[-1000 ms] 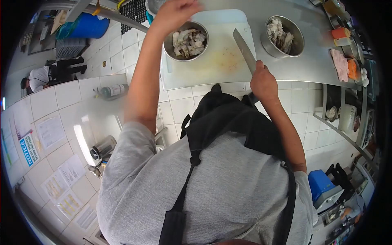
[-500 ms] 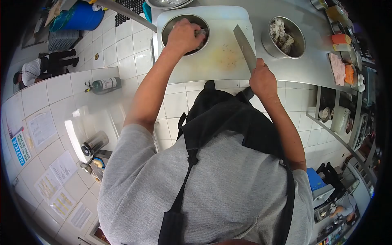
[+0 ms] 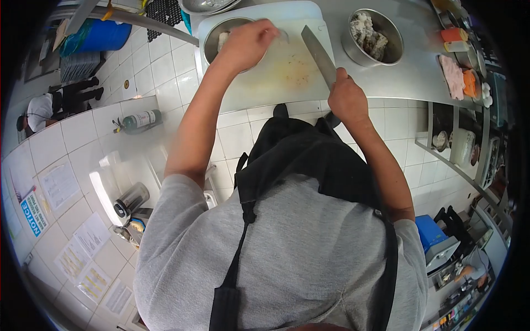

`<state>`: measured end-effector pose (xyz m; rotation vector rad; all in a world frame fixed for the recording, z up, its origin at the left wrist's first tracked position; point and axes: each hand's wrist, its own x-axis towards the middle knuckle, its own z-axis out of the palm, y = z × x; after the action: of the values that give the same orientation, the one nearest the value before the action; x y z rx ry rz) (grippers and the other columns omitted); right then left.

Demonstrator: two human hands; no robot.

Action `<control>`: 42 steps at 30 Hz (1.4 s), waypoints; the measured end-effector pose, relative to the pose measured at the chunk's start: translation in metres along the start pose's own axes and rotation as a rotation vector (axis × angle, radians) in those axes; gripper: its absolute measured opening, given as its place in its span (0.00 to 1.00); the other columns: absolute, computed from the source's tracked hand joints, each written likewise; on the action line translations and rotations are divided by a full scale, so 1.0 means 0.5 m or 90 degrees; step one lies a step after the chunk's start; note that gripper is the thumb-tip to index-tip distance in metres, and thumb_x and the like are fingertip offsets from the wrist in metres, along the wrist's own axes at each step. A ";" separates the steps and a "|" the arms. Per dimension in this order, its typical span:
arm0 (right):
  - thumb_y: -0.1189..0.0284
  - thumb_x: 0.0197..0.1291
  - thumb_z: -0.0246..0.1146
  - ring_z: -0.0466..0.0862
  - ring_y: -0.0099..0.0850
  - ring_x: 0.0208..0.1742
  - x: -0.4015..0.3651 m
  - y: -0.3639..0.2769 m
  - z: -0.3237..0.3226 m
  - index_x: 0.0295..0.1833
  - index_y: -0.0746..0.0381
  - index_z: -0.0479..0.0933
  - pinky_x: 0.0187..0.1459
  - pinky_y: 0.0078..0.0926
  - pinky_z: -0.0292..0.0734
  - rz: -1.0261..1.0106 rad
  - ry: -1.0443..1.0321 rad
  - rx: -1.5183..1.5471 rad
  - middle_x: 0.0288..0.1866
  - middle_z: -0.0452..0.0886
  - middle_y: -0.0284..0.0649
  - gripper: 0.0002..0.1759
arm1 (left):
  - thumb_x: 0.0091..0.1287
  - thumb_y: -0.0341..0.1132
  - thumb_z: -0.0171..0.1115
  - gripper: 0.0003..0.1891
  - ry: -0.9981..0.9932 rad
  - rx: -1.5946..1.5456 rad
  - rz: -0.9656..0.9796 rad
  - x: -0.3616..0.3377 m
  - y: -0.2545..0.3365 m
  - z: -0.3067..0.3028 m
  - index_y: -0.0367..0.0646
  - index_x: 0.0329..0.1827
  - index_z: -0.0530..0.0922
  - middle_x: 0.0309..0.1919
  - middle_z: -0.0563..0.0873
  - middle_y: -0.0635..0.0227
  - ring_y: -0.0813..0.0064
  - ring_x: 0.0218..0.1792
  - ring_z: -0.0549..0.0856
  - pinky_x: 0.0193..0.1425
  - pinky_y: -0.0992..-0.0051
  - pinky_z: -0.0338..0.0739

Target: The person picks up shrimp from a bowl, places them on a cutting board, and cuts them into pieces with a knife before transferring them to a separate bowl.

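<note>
My left hand [image 3: 249, 44] is over the right side of a round metal bowl [image 3: 208, 48], its fingers pinched and slightly blurred. A small greyish, see-through piece [image 3: 284, 36] shows at the fingertips, over a white cutting board [image 3: 248, 91]. Part of the bowl is hidden by the hand; a pale piece shows inside it. My right hand [image 3: 348, 96] grips the handle of a broad kitchen knife [image 3: 318, 55], the blade slanting up and left above the board's right side. Brownish wet stains and specks mark the board below.
To the right a deep metal bowl [image 3: 399, 51] holds whitish-grey lumps. Along the steel counter's [image 3: 411, 83] right end lie a pink cloth [image 3: 452, 76] and orange-lidded containers [image 3: 454, 35]. Metal dishes [image 3: 207, 4] stand at the back left. Another person [image 3: 41, 105] is far left.
My left hand has come up out of the bowl and moved right, a small greyish piece at its fingertips. The knife stays in my right hand; the view has shifted slightly.
</note>
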<state>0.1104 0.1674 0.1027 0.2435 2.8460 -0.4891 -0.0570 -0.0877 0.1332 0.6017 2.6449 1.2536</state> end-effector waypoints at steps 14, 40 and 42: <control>0.79 0.66 0.59 0.92 0.58 0.47 0.000 0.020 0.010 0.57 0.68 0.68 0.49 0.51 0.90 0.009 0.015 0.042 0.48 0.86 0.60 0.15 | 0.72 0.41 0.70 0.23 -0.071 0.334 -0.019 -0.116 0.009 0.224 0.28 0.60 0.83 0.68 0.81 0.43 0.43 0.51 0.92 0.55 0.51 0.90; 0.78 0.66 0.58 0.92 0.58 0.49 0.008 0.024 -0.002 0.59 0.70 0.68 0.52 0.51 0.90 0.009 -0.015 0.047 0.48 0.87 0.61 0.17 | 0.64 0.32 0.69 0.15 -0.098 0.226 -0.076 -0.094 0.013 0.221 0.42 0.53 0.83 0.55 0.87 0.52 0.48 0.50 0.90 0.55 0.54 0.86; 0.78 0.66 0.58 0.92 0.57 0.49 0.007 0.023 -0.003 0.59 0.70 0.68 0.52 0.51 0.90 0.004 -0.002 0.055 0.48 0.87 0.61 0.17 | 0.63 0.34 0.70 0.14 -0.090 0.186 -0.089 -0.080 0.016 0.209 0.43 0.50 0.82 0.50 0.87 0.54 0.49 0.48 0.90 0.51 0.54 0.85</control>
<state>0.1089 0.1790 0.0997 0.2664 2.8229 -0.6116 0.0132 -0.0262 0.0713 0.5119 2.7140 0.7640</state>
